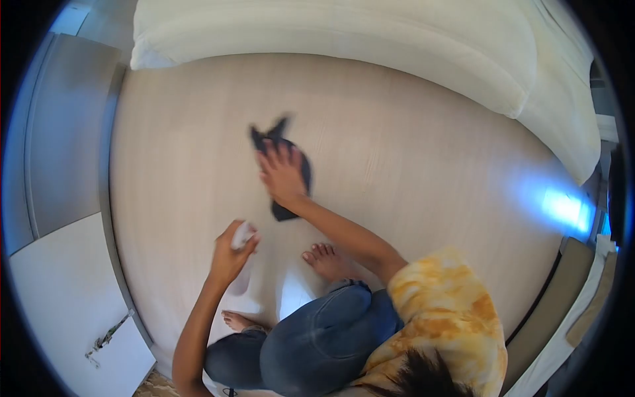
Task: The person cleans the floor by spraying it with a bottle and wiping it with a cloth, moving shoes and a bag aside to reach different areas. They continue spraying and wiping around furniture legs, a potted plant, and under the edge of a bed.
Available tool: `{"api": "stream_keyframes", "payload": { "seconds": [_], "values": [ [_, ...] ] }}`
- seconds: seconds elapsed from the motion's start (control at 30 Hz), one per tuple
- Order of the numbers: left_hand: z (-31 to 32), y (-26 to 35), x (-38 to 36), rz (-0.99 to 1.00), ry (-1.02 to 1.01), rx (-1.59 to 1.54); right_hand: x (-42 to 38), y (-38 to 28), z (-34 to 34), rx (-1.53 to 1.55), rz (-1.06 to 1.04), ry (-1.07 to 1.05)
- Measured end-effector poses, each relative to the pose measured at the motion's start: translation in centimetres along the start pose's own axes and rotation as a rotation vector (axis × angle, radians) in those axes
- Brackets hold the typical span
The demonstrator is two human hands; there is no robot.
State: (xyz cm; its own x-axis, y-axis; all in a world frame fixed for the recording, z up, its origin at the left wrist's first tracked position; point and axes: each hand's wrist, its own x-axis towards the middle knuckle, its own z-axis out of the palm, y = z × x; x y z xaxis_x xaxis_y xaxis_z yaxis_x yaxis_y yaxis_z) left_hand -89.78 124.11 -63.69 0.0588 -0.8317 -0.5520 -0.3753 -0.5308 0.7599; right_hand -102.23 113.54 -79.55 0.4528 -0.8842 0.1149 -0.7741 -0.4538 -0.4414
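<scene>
My left hand is wrapped round a spray bottle with a whitish top. Its pale, see-through body hangs below the hand, over the floor. Farther forward, my right hand lies flat with its fingers spread on a black cloth. The cloth rests on the light wood-look floor, and its far end sticks up in two blurred points. Part of the cloth is hidden under the palm.
A cream-covered sofa or bed spans the far side. Grey panels and a white panel with a metal fitting line the left. My bare feet and bent knees are close behind the hands. Bright light falls at the right.
</scene>
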Motion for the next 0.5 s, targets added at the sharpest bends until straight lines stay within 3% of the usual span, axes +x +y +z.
{"api": "stream_keyframes", "payload": {
  "seconds": [0.1,0.17,0.2,0.23,0.27,0.33,0.4,0.47,0.5],
  "values": [
    [2.2,3.0,3.0,0.194,-0.031,0.227,0.0,-0.8,2.0,0.072,-0.260,-0.093],
    [3.2,4.9,5.0,0.297,-0.013,0.300,-6.5,3.9,-1.8,0.120,-0.291,-0.249],
    [3.4,5.4,6.2,0.365,-0.002,0.346,-9.6,7.0,-2.9,-0.019,-0.235,-0.194],
    [4.0,5.1,7.1,0.418,0.011,0.389,-8.7,9.4,-8.6,-0.077,-0.048,-0.476],
    [4.7,4.7,7.3,0.453,0.015,0.430,-11.0,15.0,-7.1,-0.097,-0.024,-0.179],
    [5.9,4.4,8.0,0.401,-0.032,0.448,-9.2,22.5,-11.0,-0.152,0.252,0.050],
    [7.0,3.6,9.6,0.428,-0.023,0.433,-7.0,30.8,-13.4,-0.262,0.366,0.272],
    [8.4,2.9,11.1,0.425,0.001,0.488,-7.0,32.5,-14.6,-0.300,0.541,0.327],
    [8.9,3.1,11.6,0.427,0.013,0.516,-8.7,31.6,-13.9,-0.302,0.521,0.340]
  ]
}}
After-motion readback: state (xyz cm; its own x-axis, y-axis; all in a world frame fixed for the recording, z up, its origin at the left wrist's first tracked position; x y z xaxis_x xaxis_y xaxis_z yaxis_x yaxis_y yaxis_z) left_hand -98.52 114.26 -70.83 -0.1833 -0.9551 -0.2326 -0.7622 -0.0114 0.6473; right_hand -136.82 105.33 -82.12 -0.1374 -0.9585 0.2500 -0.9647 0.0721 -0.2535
